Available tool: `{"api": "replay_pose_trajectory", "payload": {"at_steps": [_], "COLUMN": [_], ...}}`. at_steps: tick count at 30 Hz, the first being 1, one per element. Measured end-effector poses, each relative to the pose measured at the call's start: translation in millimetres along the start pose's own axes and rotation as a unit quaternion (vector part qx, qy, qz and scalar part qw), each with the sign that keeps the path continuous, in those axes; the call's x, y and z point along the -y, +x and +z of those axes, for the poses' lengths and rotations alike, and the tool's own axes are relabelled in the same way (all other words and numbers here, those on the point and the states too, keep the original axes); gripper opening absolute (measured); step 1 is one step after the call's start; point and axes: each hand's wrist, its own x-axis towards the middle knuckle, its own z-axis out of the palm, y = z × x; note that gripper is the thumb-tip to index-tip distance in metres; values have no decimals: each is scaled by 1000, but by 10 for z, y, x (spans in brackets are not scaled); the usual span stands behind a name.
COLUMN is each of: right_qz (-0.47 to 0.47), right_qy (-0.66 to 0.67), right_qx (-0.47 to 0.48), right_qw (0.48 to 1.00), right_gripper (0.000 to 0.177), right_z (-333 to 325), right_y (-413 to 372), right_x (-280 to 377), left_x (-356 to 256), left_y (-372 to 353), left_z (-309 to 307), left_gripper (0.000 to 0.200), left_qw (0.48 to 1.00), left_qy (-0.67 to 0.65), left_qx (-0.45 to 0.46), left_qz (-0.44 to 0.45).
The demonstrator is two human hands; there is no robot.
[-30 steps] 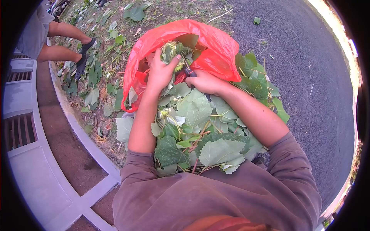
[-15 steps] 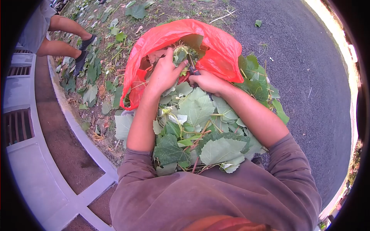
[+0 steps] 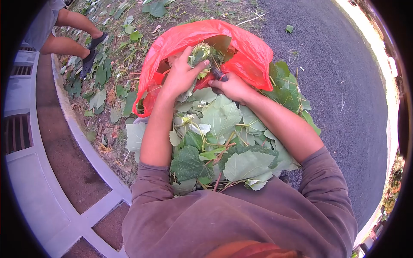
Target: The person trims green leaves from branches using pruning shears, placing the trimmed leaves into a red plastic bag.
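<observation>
A big heap of green leaves (image 3: 221, 142) with reddish stems lies across my lap. Beyond it gapes a red plastic bag (image 3: 247, 47) stuffed with leaves. My left hand (image 3: 183, 75) grips a clump of leaves (image 3: 201, 53) at the bag's mouth. Beside it, my right hand (image 3: 234, 87) is closed around a small dark-handled tool (image 3: 218, 76), whose tip is hidden among the leaves. Both forearms rest on the heap.
Another person's bare legs and dark shoes (image 3: 90, 58) stand at the upper left among scattered leaves (image 3: 101, 86) on grass. A grey concrete kerb (image 3: 81, 142) curves along the left. Dark asphalt (image 3: 344, 86) spreads to the right.
My left hand has pushed the clump a little deeper into the bag's mouth, and the right hand has followed it. The view has shifted slightly.
</observation>
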Motion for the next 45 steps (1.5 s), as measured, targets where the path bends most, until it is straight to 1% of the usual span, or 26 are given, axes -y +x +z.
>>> {"api": "replay_pose_trajectory", "payload": {"at_steps": [1,2,4,6,8,9,10,12,14,16,19,21,23,26,27,28,30,31,32,34,36,38,40,41,42,45], "right_qz": [15,30,32,34,3,1,1,0,22,37,26,2,15,37,30,20,24,27,31,32,10,18,-1,0,-11,-40], "right_qy": [-23,-45,-48,-50,-23,-27,-36,-43,-130,-113,-143,-130,-116,-79,-88,-100,-125,-122,-116,-91,-95,-81,-134,-134,-144,-165], "right_qx": [9,18,39,57,69,70,69,70,94,97,103,93,94,83,87,91,102,100,98,97,96,101,86,85,71,41], "right_qw": [1000,998,998,997,997,997,997,997,987,988,984,987,989,993,992,991,987,987,988,991,991,991,987,987,987,985], "right_gripper": [28,28,28,28,25,25,25,25,28,31,31,32,32,32,32,32,32,33,33,33,33,34,34,34,34,34], "right_z": [-8,-9,-33,-47,-26,-25,-19,-5,11,13,39,53,15,5,-14,-29,-42,-27,-8,29,22,34,33,50,76,132], "right_y": [-44,-75,-78,-88,-153,-172,-192,-175,-152,-85,36,49,70,97,110,110,86,90,97,200,258,238,181,182,199,256], "right_x": [95,156,185,206,233,262,304,401,592,655,700,641,560,456,446,480,553,562,551,429,371,406,449,425,382,278], "left_x": [34,69,111,203,153,267,238,193,258,260,370,367,240,284,258,217,212,243,269,242,263,249,221,226,215,183], "left_y": [16,6,-3,33,34,77,82,86,92,85,88,63,54,65,45,64,49,85,66,33,33,48,58,34,30,36], "left_z": [-67,-134,-259,-298,-355,-365,-399,-473,-475,-523,-628,-600,-566,-609,-586,-583,-611,-569,-560,-536,-512,-512,-545,-514,-508,-558], "left_gripper": [49,49,48,44,43,45,45,46,45,39,35,34,34,35,38,38,40,46,46,67,70,74,80,53,53,52], "left_qw": [999,999,974,969,961,969,969,961,961,949,943,947,948,948,954,953,941,962,962,974,971,968,959,970,969,949], "left_qy": [-48,-47,-205,-224,-248,-231,-231,-213,-217,-257,-281,-274,-278,-269,-264,-267,-275,-231,-229,-179,-173,-169,-161,-134,-136,-158], "left_qx": [6,3,78,86,67,50,46,23,22,41,66,39,-3,32,35,36,107,94,92,90,111,129,158,128,128,135], "left_qz": [17,16,-62,-55,-105,-73,-71,-176,-169,-176,-167,-162,-158,-166,-138,-137,-167,-108,-112,-107,-119,-130,-174,-160,-160,-236]}}
